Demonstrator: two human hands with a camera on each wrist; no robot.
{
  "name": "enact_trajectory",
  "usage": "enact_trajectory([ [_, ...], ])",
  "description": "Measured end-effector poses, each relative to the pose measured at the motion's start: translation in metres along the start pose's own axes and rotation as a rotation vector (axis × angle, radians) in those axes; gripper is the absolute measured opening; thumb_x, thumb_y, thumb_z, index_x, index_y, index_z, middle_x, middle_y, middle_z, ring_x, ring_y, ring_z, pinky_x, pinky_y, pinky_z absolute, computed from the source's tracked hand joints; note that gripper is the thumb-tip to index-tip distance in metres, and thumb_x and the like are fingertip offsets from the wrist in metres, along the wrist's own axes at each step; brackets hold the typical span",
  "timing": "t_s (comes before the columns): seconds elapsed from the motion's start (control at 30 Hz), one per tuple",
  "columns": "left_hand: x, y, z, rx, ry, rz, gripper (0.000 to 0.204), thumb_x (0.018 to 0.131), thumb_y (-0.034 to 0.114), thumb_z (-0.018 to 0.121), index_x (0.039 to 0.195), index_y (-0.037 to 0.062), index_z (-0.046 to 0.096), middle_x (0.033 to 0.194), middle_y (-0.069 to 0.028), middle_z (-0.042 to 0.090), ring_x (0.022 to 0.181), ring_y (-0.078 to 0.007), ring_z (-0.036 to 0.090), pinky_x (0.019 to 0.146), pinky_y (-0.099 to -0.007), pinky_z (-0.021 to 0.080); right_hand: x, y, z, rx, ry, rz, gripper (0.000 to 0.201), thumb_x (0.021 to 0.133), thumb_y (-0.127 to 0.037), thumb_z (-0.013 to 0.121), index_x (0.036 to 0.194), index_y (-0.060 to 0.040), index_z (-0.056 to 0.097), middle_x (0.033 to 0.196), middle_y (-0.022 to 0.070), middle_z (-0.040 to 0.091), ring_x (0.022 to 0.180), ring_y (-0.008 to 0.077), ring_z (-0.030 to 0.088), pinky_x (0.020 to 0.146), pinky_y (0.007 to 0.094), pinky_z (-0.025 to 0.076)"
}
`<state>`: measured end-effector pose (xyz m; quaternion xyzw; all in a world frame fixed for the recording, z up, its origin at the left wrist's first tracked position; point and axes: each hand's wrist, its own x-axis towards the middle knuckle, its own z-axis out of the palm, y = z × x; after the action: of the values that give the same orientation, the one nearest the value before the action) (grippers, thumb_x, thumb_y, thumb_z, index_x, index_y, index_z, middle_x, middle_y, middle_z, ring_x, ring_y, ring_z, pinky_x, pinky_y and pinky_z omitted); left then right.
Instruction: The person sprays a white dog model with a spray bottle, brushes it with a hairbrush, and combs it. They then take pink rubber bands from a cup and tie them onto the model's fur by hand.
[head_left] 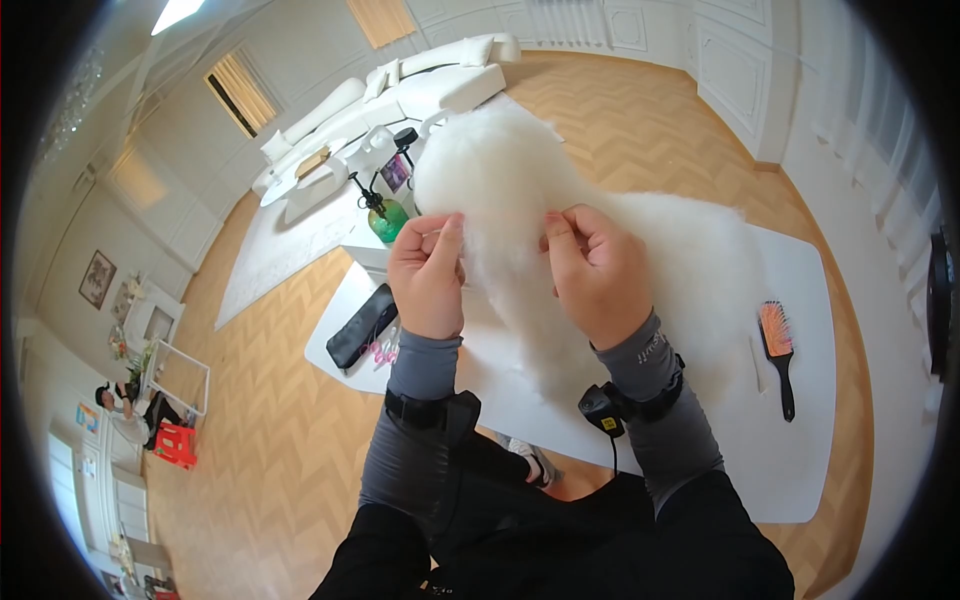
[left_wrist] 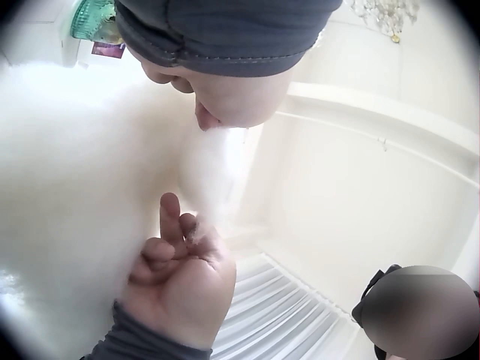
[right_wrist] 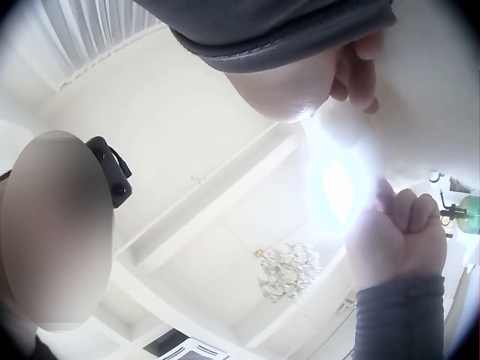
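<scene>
A fluffy white furry animal [head_left: 650, 250], dog-like in size and coat, is on the white table [head_left: 800, 470] in front of me. Its face is hidden by long fur and turned from my view. My left hand [head_left: 430, 275] pinches a lock of fur on the left of its head, thumb against curled fingers. Opposite it, my right hand [head_left: 600, 275] pinches fur too. In the left wrist view the right hand [left_wrist: 191, 292] has its index finger raised against the coat. The left hand [right_wrist: 405, 247] appears with curled fingers in the right wrist view.
A brush [head_left: 776, 340] with a black handle lies on the right, beside a thin pale stick [head_left: 757, 365]. At left are a black case [head_left: 362, 325], pink-handled scissors [head_left: 382, 350] and a green spray bottle [head_left: 388, 220]. A person [head_left: 130, 420] sits far left.
</scene>
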<state>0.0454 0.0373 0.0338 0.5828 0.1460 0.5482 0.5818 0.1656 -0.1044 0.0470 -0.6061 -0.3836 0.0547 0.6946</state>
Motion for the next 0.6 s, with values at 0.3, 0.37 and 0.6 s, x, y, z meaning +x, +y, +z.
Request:
enact_trajectory([
  [0.3,-0.005,0.003,0.003,0.035,-0.034,-0.033,0.008,0.101,0.01,0.072,0.098,0.0041,0.067,0.068,0.0064,0.06,0.052,-0.0004,0.04,0.048,-0.0212,0.028,-0.002,0.007,0.01,-0.056,0.05,-0.086,0.018,0.096,-0.017,0.068,0.09,-0.0014,0.073,0.075,0.0168,0.071,0.068,0.0329,0.071,0.062,0.0389,0.053],
  [0.37,-0.005,0.003,0.003,0.034,-0.04,-0.021,0.008,0.1,0.01,0.073,0.099,0.0036,0.068,0.069,0.0052,0.062,0.052,-0.001,0.042,0.048,-0.0213,0.029,-0.002,0.007,0.012,-0.061,0.134,-0.214,0.016,0.094,-0.015,0.07,0.089,-0.0009,0.074,0.077,0.0159,0.073,0.071,0.0322,0.072,0.064,0.0394,0.055],
  [0.6,-0.011,0.011,0.005,0.143,-0.048,-0.088,0.009,0.101,0.012,0.07,0.1,0.0036,0.071,0.071,0.0044,0.061,0.053,-0.0023,0.045,0.048,-0.0215,0.031,-0.003,0.006,0.009,-0.053,0.017,-0.095,0.017,0.093,-0.018,0.074,0.091,-0.0011,0.074,0.078,0.0141,0.075,0.068,0.0295,0.074,0.062,0.0382,0.056],
])
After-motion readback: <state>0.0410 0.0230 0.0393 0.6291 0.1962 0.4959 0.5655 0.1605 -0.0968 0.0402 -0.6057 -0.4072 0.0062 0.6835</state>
